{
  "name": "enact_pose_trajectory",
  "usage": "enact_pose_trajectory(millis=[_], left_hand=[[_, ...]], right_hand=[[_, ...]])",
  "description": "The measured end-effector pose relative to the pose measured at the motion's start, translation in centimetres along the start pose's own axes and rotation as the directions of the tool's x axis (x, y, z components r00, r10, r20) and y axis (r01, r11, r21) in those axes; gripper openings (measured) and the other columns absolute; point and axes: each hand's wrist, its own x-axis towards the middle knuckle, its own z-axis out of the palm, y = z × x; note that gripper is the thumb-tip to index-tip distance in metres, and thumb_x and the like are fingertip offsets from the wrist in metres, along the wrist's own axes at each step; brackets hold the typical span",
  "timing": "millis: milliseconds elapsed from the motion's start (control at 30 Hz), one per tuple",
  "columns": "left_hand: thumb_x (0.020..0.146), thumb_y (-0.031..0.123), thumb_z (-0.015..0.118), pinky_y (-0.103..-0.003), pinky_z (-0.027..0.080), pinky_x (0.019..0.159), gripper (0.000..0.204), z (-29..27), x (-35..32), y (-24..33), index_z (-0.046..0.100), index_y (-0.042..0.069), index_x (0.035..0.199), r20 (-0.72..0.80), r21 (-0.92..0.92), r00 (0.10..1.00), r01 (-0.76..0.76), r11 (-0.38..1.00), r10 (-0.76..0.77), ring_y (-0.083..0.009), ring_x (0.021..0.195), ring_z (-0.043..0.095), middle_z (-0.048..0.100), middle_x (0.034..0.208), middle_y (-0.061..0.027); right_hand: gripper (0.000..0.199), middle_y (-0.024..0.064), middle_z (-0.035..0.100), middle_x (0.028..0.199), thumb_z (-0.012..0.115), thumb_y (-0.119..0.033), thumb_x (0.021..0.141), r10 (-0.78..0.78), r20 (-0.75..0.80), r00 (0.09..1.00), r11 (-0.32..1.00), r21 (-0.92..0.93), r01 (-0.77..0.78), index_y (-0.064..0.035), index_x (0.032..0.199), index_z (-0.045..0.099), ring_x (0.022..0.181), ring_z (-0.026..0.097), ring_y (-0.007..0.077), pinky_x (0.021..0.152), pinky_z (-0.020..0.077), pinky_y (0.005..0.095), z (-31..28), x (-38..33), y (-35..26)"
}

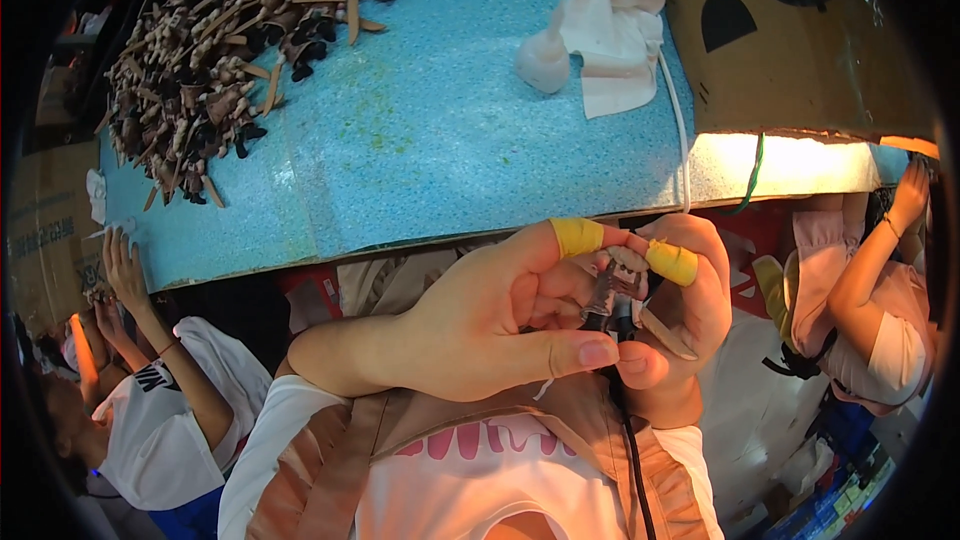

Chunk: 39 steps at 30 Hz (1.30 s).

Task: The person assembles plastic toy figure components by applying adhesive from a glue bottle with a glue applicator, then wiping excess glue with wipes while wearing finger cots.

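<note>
My left hand [480, 315] and my right hand [697, 305] meet in front of my chest, just off the table's near edge. Between their fingertips is a small toy figure [622, 285], brown and black with pale parts. A flat tan strip [665, 334] sticks out from it against my right fingers. Both hands are closed around the figure, the left thumb lying along its lower side. Yellow tape wraps a finger on each hand. Part of the figure is hidden by the fingers.
A big heap of similar figures [215, 80] covers the far left of the blue table [400, 170]. A white squeeze bottle [543, 62] and a white cloth [620, 40] lie at the back, near a white cable [678, 120]. A cardboard box [800, 50] stands right. Co-workers sit on both sides.
</note>
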Motion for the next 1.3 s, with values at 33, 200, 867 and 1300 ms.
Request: enact_pose_trajectory(millis=[33, 200, 867, 1300], left_hand=[[0.083, 0.0, 0.057, -0.033, 0.041, 0.093, 0.062, 0.0, -0.1, -0.1, 0.022, -0.001, 0.134, -0.009, 0.004, 1.0, -0.012, 1.0, 0.012, -0.0249, 0.113, 0.049, 0.046, 0.123, -0.0197], [0.083, -0.002, 0.055, -0.031, 0.045, 0.086, 0.057, -0.6, -1.4, 0.8, 0.025, -0.002, 0.132, -0.088, 0.18, 0.995, 0.053, 0.982, -0.038, -0.0224, 0.109, 0.051, 0.047, 0.122, -0.0182], [0.077, 0.047, 0.061, -0.04, 0.043, 0.076, 0.045, -10.8, 4.5, 14.9, 0.06, 0.009, 0.101, -0.132, 0.502, 0.864, 0.481, -0.719, 0.486, -0.0273, 0.084, 0.055, 0.061, 0.083, -0.0127], [0.082, 0.026, 0.062, -0.024, 0.044, 0.071, 0.051, -5.3, 1.1, 7.9, 0.042, 0.003, 0.123, -0.286, 0.307, 0.949, -0.039, 0.951, 0.131, -0.0131, 0.082, 0.056, 0.057, 0.103, -0.0099]], right_hand=[[0.065, 0.0138, 0.053, 0.085, 0.075, -0.048, 0.063, -0.004, -0.01, 1.0, 1.0, -0.006, 0.004, 0.0077, 0.092, 0.056, 0.073, 0.051, 0.0206, 0.062, 0.0444, 0.0296, 0.2, 0.0, 0.0], [0.07, 0.018, 0.05, 0.104, 0.076, -0.046, 0.064, 0.04, 0.092, 0.995, 0.983, 0.177, -0.056, 0.0054, 0.106, 0.054, 0.083, 0.054, 0.0247, 0.072, 0.0457, 0.0341, 1.0, -0.6, 0.8], [0.034, 0.0252, 0.045, 0.114, 0.069, -0.017, 0.071, -0.067, 0.247, 0.967, 0.807, -0.556, 0.198, -0.0035, 0.101, 0.06, 0.107, 0.043, 0.0398, 0.089, 0.035, 0.0425, 4.5, 6.0, 2.4], [0.05, 0.017, 0.057, 0.102, 0.062, -0.01, 0.079, 0.479, -0.133, 0.868, 0.716, 0.631, -0.298, -0.0038, 0.124, 0.04, 0.074, 0.056, 0.0175, 0.064, 0.0432, 0.0269, 0.1, -1.5, 1.0]])
